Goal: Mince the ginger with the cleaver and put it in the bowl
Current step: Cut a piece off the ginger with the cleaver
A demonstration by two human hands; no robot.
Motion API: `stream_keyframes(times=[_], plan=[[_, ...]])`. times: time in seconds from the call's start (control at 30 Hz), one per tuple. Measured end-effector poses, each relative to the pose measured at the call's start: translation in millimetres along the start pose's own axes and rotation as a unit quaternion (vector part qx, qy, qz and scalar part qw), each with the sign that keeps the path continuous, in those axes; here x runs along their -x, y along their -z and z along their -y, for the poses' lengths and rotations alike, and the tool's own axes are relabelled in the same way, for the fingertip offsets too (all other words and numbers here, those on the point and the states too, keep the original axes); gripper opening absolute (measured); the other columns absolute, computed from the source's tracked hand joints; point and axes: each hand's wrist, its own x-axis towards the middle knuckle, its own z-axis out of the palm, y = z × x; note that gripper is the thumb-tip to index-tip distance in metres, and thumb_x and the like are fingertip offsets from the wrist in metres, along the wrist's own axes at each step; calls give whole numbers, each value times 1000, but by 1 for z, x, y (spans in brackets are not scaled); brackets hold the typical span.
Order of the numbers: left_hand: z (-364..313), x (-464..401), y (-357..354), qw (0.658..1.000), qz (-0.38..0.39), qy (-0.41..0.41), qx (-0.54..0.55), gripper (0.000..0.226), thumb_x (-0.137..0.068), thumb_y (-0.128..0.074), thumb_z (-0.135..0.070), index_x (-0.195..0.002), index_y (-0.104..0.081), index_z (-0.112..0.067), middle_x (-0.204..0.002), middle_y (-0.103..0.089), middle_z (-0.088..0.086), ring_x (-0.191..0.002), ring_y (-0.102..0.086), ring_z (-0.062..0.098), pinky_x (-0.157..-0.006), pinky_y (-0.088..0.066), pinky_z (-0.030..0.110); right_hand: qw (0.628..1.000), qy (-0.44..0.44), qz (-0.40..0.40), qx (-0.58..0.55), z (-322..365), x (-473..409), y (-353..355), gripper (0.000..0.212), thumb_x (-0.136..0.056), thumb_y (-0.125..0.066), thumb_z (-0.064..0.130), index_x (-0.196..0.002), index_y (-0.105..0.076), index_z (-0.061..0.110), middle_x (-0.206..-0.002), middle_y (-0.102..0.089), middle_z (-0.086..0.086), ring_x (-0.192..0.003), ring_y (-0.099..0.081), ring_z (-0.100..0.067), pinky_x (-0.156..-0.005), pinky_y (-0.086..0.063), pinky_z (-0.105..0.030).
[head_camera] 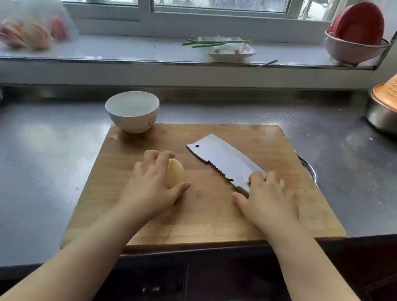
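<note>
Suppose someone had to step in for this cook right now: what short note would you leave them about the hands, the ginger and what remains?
Left hand: fingers curled round the pale yellow peeled ginger piece, holding it on the bamboo cutting board.
Right hand: on the handle end of the steel cleaver, which lies flat on the board.
White ceramic bowl: on the board's far left corner, looks empty.
Done: nothing cut; the ginger is whole.
Left: lift the cleaver, mince the ginger, move it into the bowl.
</note>
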Motion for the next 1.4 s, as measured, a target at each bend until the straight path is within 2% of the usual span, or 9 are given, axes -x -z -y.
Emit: stream_keyframes(times=[0.33, 0.47, 0.67, 0.73, 0.83, 0.93, 1.1, 1.23, 1.4], plan=[[-2, -6, -20, 991, -22, -60, 120, 57, -78, -69, -24, -129, -44, -33, -126, -38, -10, -116, -43, 16, -94, -40, 33, 1000, 10, -14, 5, -2, -7, -11, 51, -97, -44, 53, -130, -41, 14, -128, -52, -10, -118, -48, -27, -89, -42, -35], [-10, -10, -30, 985, -5, -92, 145, 55, -73, -62, -31, -125, -45, -32, -123, -36, -13, -113, -45, 14, -97, -44, 38, 997, 61, -22, 42, -1, -8, -11, 42, -103, -33, 46, -131, -43, 16, -125, -54, -9, -113, -52, -25, -81, -43, -34], [-10, -11, -34, 979, -100, -154, 92, 37, -79, -67, -37, -110, -55, -21, -118, -40, -9, -109, -46, 15, -85, -37, 21, 995, 86, 9, -55, -7, -19, 34, 34, -106, -22, 31, -119, -48, 13, -110, -62, -12, -95, -60, -35, -74, -43, -38], [-9, -12, -33, 972, -137, -173, 84, 29, -81, -62, -42, -98, -60, -19, -110, -46, -7, -101, -47, 14, -81, -34, 13, 986, 69, 63, -141, -10, -24, 54, 31, -104, -31, 40, -108, -52, 17, -100, -63, -5, -87, -58, -27, -73, -44, -38], [-6, -15, -32, 967, -163, -179, 74, 16, -85, -68, -29, -90, -63, -15, -101, -55, -3, -94, -49, 13, -78, -33, 8, 971, 79, 102, -201, -9, -31, 63, 22, -96, -51, 48, -89, -51, 26, -82, -63, 2, -72, -62, -19, -68, -56, -43], [-3, -16, -33, 964, -175, -181, 79, 10, -84, -72, -17, -89, -64, -12, -98, -57, 0, -93, -50, 13, -81, -35, 13, 967, 103, 139, -188, 0, -31, 63, 13, -96, -54, 34, -90, -56, 24, -77, -67, -3, -65, -69, -22, -67, -60, -45], [1, -17, -33, 961, -183, -181, 106, 9, -84, -71, -15, -90, -65, -13, -98, -57, 0, -89, -54, 14, -78, -44, 24, 969, 119, 152, -156, 14, -32, 60, 3, -92, -52, 22, -90, -53, 24, -74, -68, -5, -57, -68, -18, -56, -59, -33], [0, -17, -35, 964, -177, -169, 104, 12, -84, -71, -19, -94, -65, -14, -102, -57, 1, -95, -54, 18, -80, -47, 29, 964, 106, 180, -162, 16, -39, 59, 14, -89, -56, 13, -90, -52, 27, -69, -66, -6, -50, -65, -16, -48, -54, -29], [-1, -17, -36, 966, -165, -178, 88, 19, -84, -71, -25, -97, -63, -15, -105, -57, 0, -100, -53, 18, -84, -46, 28, 959, 103, 166, -203, 11, -38, 61, 12, -90, -57, 10, -92, -60, 21, -67, -66, -6, -53, -68, -19, -53, -59, -33]])
